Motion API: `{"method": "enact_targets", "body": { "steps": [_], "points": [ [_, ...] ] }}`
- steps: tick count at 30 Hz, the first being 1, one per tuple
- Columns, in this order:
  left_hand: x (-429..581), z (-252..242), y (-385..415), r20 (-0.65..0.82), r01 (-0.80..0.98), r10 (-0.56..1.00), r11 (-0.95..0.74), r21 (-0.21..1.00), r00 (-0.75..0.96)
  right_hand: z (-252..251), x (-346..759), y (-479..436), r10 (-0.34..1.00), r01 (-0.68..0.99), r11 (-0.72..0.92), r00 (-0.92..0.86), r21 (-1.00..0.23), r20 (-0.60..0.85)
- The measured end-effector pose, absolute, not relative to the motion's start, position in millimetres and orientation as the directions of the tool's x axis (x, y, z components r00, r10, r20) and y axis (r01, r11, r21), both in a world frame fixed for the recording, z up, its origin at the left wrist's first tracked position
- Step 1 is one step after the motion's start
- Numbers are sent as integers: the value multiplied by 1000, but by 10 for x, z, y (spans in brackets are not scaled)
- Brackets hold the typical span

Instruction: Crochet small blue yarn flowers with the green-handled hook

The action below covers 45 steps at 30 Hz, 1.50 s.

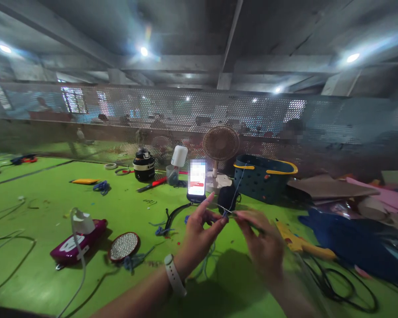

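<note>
Pinching blue yarn point(237, 190): left hand point(202, 229), right hand point(262, 245) | taut above pinch | risk: tug may slip it free

Close together, left hand point(200, 230) and right hand point(262, 244), each in a pinch.
</note>
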State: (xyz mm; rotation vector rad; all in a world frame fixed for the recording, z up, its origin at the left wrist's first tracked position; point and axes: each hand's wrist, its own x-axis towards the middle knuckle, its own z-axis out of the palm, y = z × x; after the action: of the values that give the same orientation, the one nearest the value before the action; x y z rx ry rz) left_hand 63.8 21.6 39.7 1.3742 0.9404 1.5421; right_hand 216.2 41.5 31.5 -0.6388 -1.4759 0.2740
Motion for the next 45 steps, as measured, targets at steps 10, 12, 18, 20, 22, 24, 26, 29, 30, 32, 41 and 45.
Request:
{"method": "enact_targets", "body": {
  "steps": [10, 12, 18, 20, 22, 24, 26, 29, 30, 32, 41, 45],
  "points": [
    [714, 286, 240, 201, -665, 942, 30, 746, 268, 372, 2271, 422, 113, 434, 898, -376, 67, 920],
    [673, 265, 286, 207, -665, 906, 102, 740, 369, 386, 2256, 405, 186, 274, 956, -300, -102, 936],
    [529, 385, 287, 185, -536, 906, 53, 843, 380, 292, 2259, 390, 617, -82, 784, 8, -615, 787],
    [490, 433, 279, 185, -493, 908, 27, 870, 375, 275, 2281, 402, 675, -165, 728, 4, -666, 738],
    [455, 461, 282, 185, -456, 906, 9, 890, 380, 279, 2302, 413, 699, -208, 699, 1, -684, 715],
    [423, 471, 291, 199, -430, 902, -16, 902, 382, 293, 2315, 424, 706, -214, 695, 25, -686, 708],
    [396, 477, 299, 219, -411, 903, -52, 910, 371, 305, 2322, 434, 708, -212, 696, 43, -686, 705],
    [370, 495, 300, 240, -394, 903, -88, 915, 357, 312, 2335, 452, 707, -213, 696, 39, -686, 706],
    [364, 504, 298, 246, -394, 901, -93, 914, 359, 312, 2342, 456, 709, -215, 693, 34, -688, 704],
    [356, 522, 297, 253, -396, 895, -95, 913, 367, 311, 2360, 462, 716, -226, 684, 21, -694, 698],
    [290, 546, 351, 290, -420, 879, -115, 900, 380, 374, 2409, 443, 756, -275, 613, -68, -741, 651],
    [253, 555, 357, 344, -434, 861, -165, 886, 374, 442, 2401, 413, 775, -308, 560, -133, -769, 617]
  ]
}}
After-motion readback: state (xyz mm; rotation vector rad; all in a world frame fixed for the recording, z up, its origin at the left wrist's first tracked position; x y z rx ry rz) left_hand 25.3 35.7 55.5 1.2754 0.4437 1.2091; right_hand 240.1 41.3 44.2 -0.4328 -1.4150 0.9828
